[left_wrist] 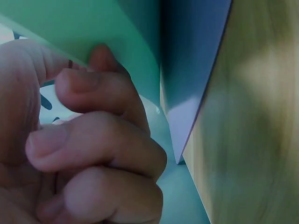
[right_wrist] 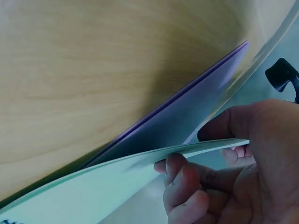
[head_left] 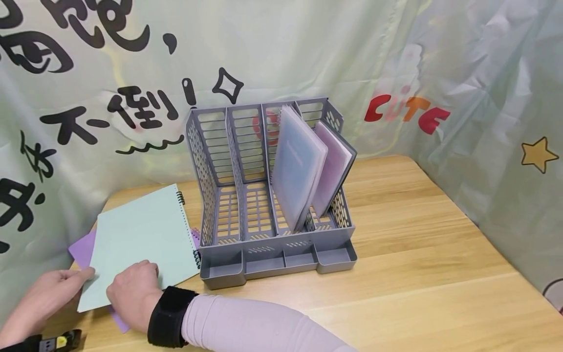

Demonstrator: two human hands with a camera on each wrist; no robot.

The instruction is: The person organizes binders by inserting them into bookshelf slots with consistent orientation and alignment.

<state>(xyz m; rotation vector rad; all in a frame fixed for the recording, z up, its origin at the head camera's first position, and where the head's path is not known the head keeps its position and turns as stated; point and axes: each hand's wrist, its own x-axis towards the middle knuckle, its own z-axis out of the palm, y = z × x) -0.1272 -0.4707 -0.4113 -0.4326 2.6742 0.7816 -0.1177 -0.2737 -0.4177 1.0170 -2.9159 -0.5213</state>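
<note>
A pale green spiral notebook (head_left: 140, 230) lies at the left of the table, black coil on its right edge, its near side lifted. Thumb and fingers of my left hand (head_left: 54, 296) pinch its left edge; the left wrist view shows that hand (left_wrist: 103, 135) with its lower fingers curled. My right hand (head_left: 136, 293) grips the near edge, and in the right wrist view the green sheet (right_wrist: 126, 175) passes between its thumb and fingers. Underneath is a purple notebook (head_left: 82, 249), mostly covered, with a purple coil showing beside the rack.
A grey desk file rack (head_left: 274, 252) with upright dividers and small front trays stands mid-table. Its right slots hold a bluish translucent-covered notebook (head_left: 296, 161) and a pink one (head_left: 332, 168) with a dark back. A printed curtain (head_left: 281, 49) hangs behind the wooden table (head_left: 418, 274).
</note>
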